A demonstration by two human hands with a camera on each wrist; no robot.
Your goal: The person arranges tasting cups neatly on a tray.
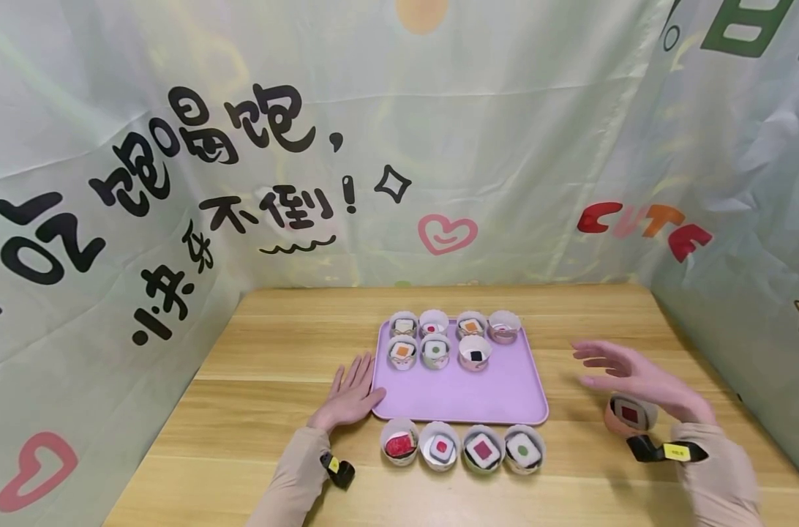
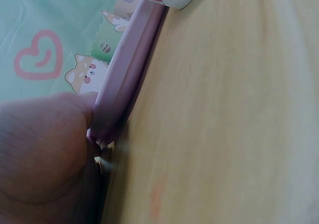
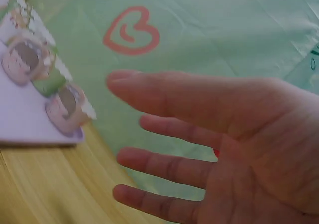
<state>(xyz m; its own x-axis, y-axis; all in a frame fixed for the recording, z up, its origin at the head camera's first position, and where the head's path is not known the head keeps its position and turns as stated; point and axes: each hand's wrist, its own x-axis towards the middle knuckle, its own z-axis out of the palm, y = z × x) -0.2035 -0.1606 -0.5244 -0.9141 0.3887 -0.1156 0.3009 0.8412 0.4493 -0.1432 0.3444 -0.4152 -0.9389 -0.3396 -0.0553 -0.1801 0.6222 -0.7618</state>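
A purple tray lies on the wooden table, carrying several paper baking cups in two rows, most showing sushi-like pieces. My left hand rests at its left edge, fingers spread; in the left wrist view the thumb meets the tray rim. My right hand hovers right of the tray with fingers extended and nothing in them; the right wrist view shows its palm. Below that wrist stands a pink cup with a dark-red-centred piece, partly covered by the arm.
In front of the tray several filled cups stand in a row, from one with a red piece to one with a green-dotted piece. On the tray, a black-topped piece sits in the front row's right cup. Printed cloth encloses the table.
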